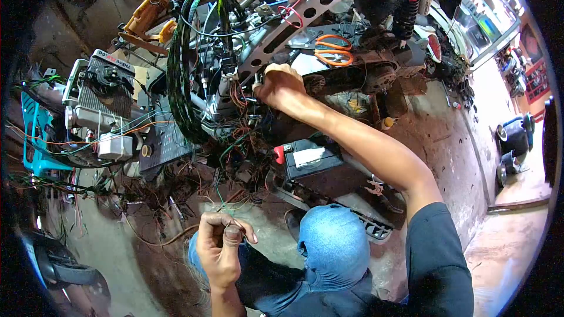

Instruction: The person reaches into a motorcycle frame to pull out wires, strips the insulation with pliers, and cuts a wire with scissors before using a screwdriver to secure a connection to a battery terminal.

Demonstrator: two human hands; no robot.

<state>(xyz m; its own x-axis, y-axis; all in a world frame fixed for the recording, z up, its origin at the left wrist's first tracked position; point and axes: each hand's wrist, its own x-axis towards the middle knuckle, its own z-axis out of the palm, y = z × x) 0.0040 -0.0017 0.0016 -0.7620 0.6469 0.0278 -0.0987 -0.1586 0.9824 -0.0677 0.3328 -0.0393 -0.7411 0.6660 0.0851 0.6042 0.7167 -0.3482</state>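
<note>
My left hand (pixel 220 249) is raised at lower centre, its thumb pressed to the curled fingers. What sits in that pinch is too small to make out. A thin green wire (pixel 218 192) hangs down close to those fingertips. My right arm stretches to the motorcycle frame (pixel 279 38), where my right hand (pixel 281 85) has its fingers curled at the wiring beside a metal part. Whatever those fingers grip is hidden. Loose coloured wires (pixel 238 94) and a thick black-sleeved wiring harness (pixel 179 76) lie just left of this hand.
A battery (pixel 308 158) with a red terminal cover rests below my right forearm. Orange-handled pliers (pixel 333 50) lie behind the frame. To the left are a radiator (pixel 111 85) and a turquoise plastic part (pixel 35 132). Tangled wires (pixel 153 191) spread over the floor.
</note>
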